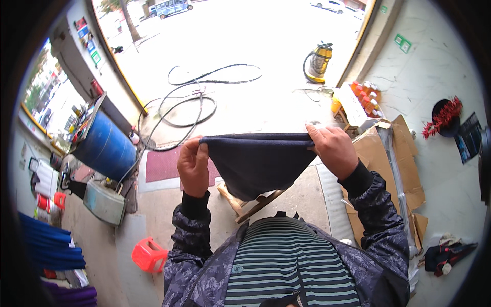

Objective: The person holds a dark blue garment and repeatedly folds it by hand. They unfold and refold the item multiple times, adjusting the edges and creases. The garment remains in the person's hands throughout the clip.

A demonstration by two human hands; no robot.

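Observation:
A dark navy cloth point(258, 166) hangs stretched between my two hands in front of my chest, its upper edge folded over and nearly level. My left hand point(194, 166) pinches the upper left corner between thumb and fingers. At the other end, my right hand point(335, 149) grips the upper right corner, with its thumb along the top edge. Toward the bottom the cloth narrows to a rounded hem. Behind and below it shows part of a low wooden stand point(229, 199), mostly hidden by the cloth.
A black hose point(212, 110) lies coiled on the floor ahead. Left are a blue barrel point(106, 144), a grey machine point(104, 201) and a red plastic stool point(148, 255). Flattened cardboard point(372, 153), a box of orange bottles point(353, 107) and a yellow vacuum cleaner point(321, 61) stand right.

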